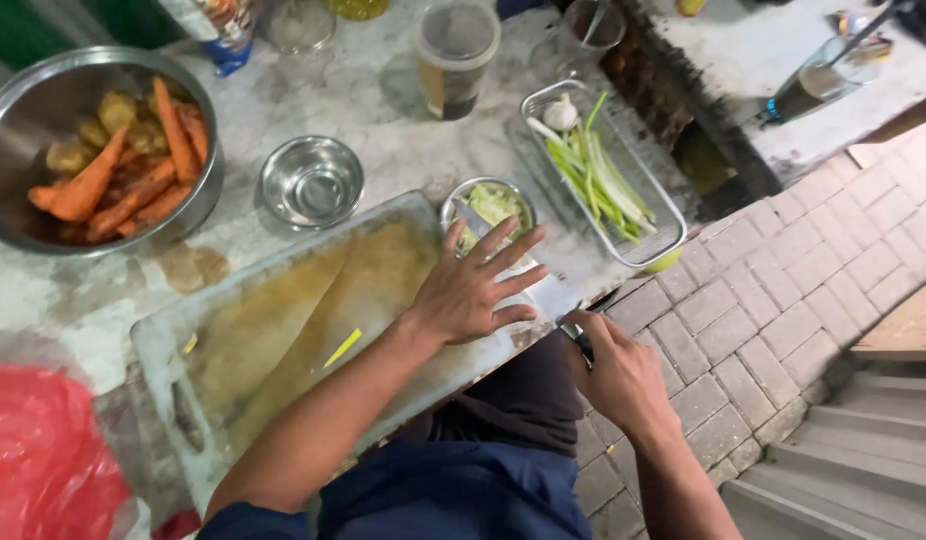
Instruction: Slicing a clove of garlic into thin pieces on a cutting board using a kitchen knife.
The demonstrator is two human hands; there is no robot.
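My right hand (618, 375) grips the dark handle of a broad knife (545, 292) whose flat blade reaches up to a small steel bowl of chopped green vegetable (490, 203). My left hand (475, 285) lies over the blade with fingers spread, at the right end of a worn, stained cutting board (283, 320). A thin yellow-green sliver (343, 348) lies on the board.
A large steel bowl of carrots and potatoes (103, 150) stands at back left, an empty small steel bowl (311, 183) beside it. A wire tray with spring onions and garlic (598, 170) sits right. A lidded plastic tub (455, 55), glasses and a red plastic bag (43, 460) surround the stone counter.
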